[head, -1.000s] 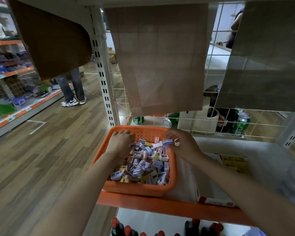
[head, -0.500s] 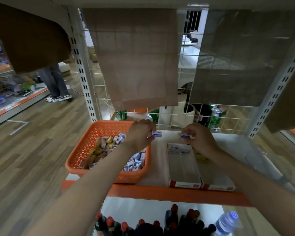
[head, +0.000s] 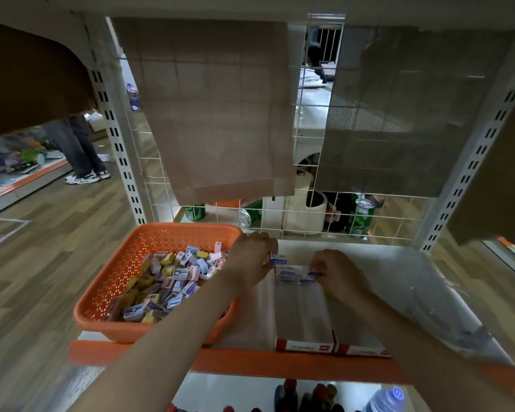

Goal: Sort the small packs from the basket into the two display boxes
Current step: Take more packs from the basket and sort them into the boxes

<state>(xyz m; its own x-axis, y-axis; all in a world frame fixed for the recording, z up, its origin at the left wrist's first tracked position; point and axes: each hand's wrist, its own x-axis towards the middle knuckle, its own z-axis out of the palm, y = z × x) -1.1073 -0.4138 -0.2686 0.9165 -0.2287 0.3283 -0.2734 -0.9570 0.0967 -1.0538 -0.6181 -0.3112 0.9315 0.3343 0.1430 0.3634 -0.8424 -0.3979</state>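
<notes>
An orange perforated basket [head: 125, 263] sits on the shelf at the left, filled with several small packs [head: 173, 278] in blue, pink and yellow. Right of it lie two long white display boxes with red fronts, a left display box [head: 302, 316] and a right display box [head: 357, 340]. A few blue-and-white packs [head: 287, 276] lie at the far end of the left box. My left hand [head: 250, 263] pinches a blue-and-white pack [head: 279, 259] just above that far end. My right hand [head: 336, 272] pinches another blue pack [head: 315, 274] low over the same box.
The orange shelf edge [head: 250, 364] runs across the front. A wire grid back panel [head: 309, 221] with hanging mesh cloths stands behind, green cans beyond it. Crumpled clear plastic [head: 446, 310] lies on the right. Bottles stand on the shelf below. A person stands in the aisle at left.
Both hands left the basket, each with a blue pack, and moved right to the far end of the left display box. My right hand has come down lower into it.
</notes>
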